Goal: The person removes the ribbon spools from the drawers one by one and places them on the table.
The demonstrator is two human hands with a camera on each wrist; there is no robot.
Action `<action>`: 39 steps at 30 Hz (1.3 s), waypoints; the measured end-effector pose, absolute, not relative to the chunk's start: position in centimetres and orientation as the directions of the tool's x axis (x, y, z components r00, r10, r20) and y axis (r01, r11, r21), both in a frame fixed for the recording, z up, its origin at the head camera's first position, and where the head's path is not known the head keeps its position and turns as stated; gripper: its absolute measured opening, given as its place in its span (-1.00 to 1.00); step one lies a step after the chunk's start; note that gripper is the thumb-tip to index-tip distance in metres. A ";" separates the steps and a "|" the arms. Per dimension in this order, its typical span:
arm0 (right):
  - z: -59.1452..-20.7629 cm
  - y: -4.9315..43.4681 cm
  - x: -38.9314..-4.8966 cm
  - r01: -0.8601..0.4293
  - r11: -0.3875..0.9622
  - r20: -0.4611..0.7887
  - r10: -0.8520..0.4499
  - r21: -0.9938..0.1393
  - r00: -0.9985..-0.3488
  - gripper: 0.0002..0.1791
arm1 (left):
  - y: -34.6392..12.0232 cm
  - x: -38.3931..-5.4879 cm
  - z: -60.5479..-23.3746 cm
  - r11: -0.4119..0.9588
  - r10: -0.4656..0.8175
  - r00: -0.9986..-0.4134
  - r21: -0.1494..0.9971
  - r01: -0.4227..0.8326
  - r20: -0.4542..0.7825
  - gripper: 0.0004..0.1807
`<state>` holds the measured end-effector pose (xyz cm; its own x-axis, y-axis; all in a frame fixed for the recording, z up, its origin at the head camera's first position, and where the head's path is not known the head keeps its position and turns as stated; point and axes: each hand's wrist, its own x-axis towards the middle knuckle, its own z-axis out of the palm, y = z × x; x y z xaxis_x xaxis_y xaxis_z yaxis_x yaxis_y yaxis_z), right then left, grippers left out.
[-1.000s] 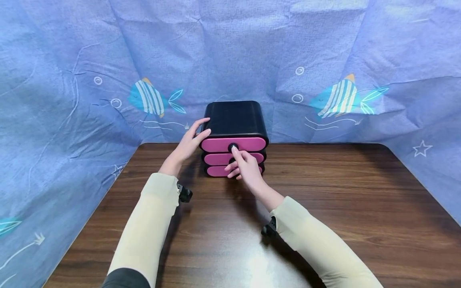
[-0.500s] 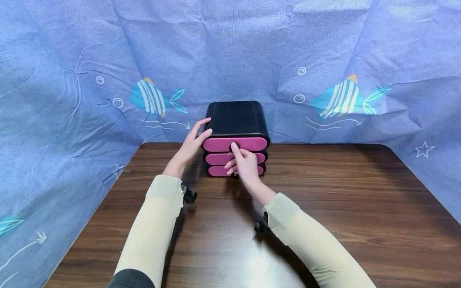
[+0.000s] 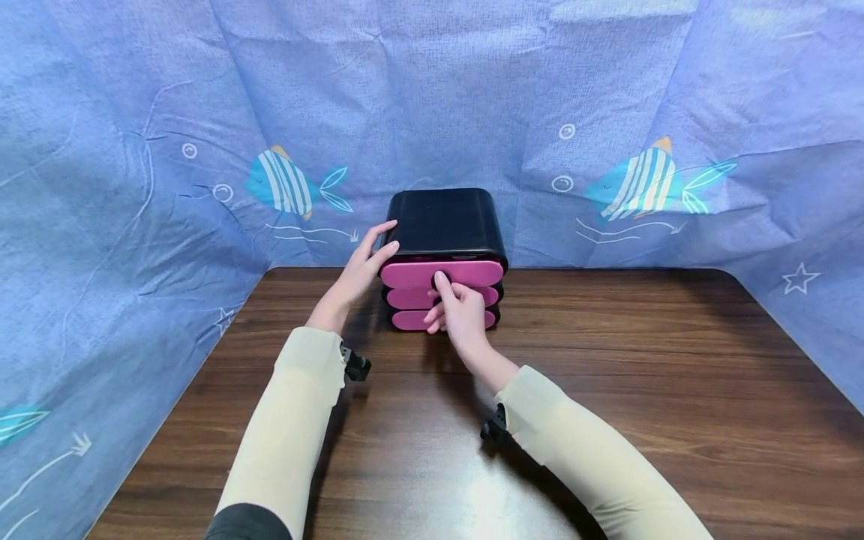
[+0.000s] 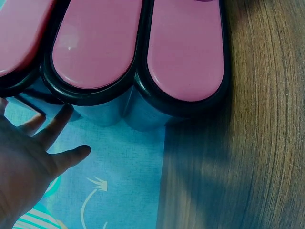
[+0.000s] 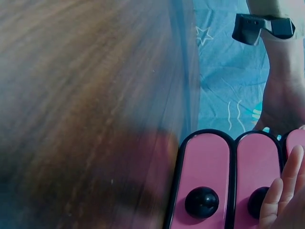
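A small black cabinet (image 3: 445, 221) with three stacked pink-fronted drawers stands at the back of the table. The top drawer (image 3: 481, 273) sticks out slightly, with a dark gap above its front. My right hand (image 3: 466, 316) pinches that drawer's black knob, which thumb and fingers mostly hide. In the right wrist view the bottom drawer's round knob (image 5: 201, 202) shows fully, while my fingers partly cover the middle knob (image 5: 256, 202). My left hand (image 3: 354, 274) rests against the cabinet's upper left side, fingers spread and fairly straight, as the left wrist view also shows.
The cabinet stands on a dark wooden table (image 3: 641, 360). A blue cloth (image 3: 432, 97) printed with striped fish hangs close behind and along the left side. Both wrists carry small black cameras, the left one (image 3: 356, 366) close over the tabletop.
My right thumb has closed over the top knob, and the top drawer has come slightly forward, opening a gap under the cabinet's top. The left hand stays at the cabinet's side.
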<state>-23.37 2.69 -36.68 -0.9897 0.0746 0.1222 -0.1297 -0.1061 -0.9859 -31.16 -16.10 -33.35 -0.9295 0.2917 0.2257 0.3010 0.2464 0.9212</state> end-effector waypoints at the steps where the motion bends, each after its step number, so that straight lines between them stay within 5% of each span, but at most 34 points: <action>1: -36.7 2.7 -23.2 -0.133 -0.109 0.126 0.071 -0.985 -0.989 -0.42 | -16.1 -31.1 -33.3 0.250 0.290 -0.930 0.920 0.301 0.225 -0.40; 39: -36.7 3.2 -16.1 -0.089 -0.082 0.088 0.005 -0.993 -0.996 -0.51 | -16.2 -31.3 -33.6 0.231 0.302 -0.918 0.914 0.334 0.259 -0.41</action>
